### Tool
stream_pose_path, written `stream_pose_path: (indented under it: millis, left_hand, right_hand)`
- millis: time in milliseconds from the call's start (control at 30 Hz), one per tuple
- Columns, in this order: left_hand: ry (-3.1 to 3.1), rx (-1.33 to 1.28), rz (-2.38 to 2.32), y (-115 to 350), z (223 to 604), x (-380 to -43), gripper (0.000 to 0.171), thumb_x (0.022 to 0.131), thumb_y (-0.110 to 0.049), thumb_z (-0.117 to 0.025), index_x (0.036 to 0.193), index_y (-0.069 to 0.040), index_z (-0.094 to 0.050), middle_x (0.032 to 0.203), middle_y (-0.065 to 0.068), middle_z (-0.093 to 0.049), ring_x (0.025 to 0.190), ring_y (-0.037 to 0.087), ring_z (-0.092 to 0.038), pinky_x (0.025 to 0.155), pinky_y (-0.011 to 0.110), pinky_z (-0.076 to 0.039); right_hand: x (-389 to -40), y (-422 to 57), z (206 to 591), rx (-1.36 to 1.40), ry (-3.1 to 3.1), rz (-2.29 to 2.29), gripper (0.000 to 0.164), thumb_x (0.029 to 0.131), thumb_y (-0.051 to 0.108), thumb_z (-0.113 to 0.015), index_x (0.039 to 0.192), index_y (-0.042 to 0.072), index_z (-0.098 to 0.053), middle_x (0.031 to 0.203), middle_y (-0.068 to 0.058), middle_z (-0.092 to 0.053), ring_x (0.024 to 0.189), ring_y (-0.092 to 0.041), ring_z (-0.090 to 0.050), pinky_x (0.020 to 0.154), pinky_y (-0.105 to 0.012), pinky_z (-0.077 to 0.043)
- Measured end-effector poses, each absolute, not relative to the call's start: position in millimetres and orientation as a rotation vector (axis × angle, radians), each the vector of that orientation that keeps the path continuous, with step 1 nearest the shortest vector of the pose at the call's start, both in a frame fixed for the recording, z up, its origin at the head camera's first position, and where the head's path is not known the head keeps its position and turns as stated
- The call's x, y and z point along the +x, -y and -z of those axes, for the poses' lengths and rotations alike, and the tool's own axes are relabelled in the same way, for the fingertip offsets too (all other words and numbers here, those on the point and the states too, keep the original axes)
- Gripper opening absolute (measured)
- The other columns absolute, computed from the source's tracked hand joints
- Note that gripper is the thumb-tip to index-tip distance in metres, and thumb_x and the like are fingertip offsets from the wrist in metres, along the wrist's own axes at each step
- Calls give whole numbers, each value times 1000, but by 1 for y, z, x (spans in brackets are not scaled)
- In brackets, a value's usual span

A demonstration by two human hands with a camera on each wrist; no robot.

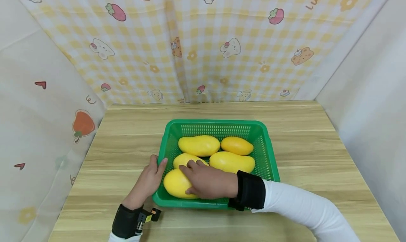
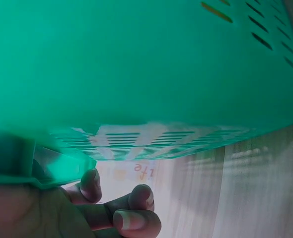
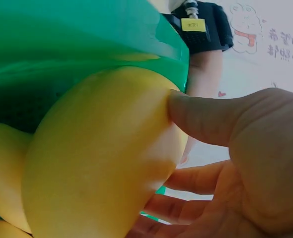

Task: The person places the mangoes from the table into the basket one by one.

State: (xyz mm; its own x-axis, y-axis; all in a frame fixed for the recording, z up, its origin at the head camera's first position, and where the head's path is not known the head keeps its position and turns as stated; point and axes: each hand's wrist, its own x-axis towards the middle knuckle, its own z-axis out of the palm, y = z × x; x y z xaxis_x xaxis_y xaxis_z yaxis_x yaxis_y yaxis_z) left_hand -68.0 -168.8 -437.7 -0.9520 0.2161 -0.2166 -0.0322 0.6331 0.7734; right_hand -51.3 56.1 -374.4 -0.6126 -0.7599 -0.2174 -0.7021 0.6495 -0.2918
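A green plastic basket [image 1: 219, 122] with slotted walls stands on the table and holds several yellow mangoes. My left hand [image 1: 147, 180] grips its left rim, thumb on top and fingers curled below the rim outside, as the left wrist view shows. Inside the basket's front left corner, my right hand [image 1: 210, 182] holds a large mango [image 1: 175, 185] from the right. In the right wrist view the thumb [image 3: 203, 116] presses one side of that mango while the fingers bend round the other. Just behind it lies another mango [image 1: 184, 160], partly hidden by the right hand.
Further mangoes lie in the basket: one at the middle right [image 1: 229, 161], one at the back left [image 1: 199, 146] and a smaller, more orange one [image 1: 237, 146] at the back right. Beneath is a wood-grain table [image 1: 304, 140]. A checked curtain [image 1: 206, 69] hangs behind it.
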Motion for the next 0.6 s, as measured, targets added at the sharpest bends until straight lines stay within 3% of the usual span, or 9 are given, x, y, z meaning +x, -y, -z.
stream_pose_path:
  millis: [200,367,600]
  left_hand:
    - [-2580,153,-1218,166,439,-69,50,103,-47,-27,117,0,-36,69,6,-40,57,19,-46,52,30,-41]
    - [-2625,171,-1121,167,436,-69,56,102,-51,-27,122,1,-35,74,8,-46,60,17,-51,53,31,-44]
    - [-2758,281,-942,176,426,-72,60,102,-49,-30,125,5,-38,79,9,-51,61,18,-50,51,31,-42]
  right_hand:
    - [-53,-60,375,-1162,-2553,245,73,90,43,-64,146,7,-35,129,-8,-49,105,-21,-50,87,-25,-45]
    - [-60,-72,375,-1155,-2466,431,70,95,47,-52,149,7,-30,136,-9,-45,118,-22,-45,98,-28,-40]
    - [-66,-103,366,-1213,-2506,595,63,99,46,-44,146,6,-35,135,-10,-47,117,-18,-46,98,-28,-40]
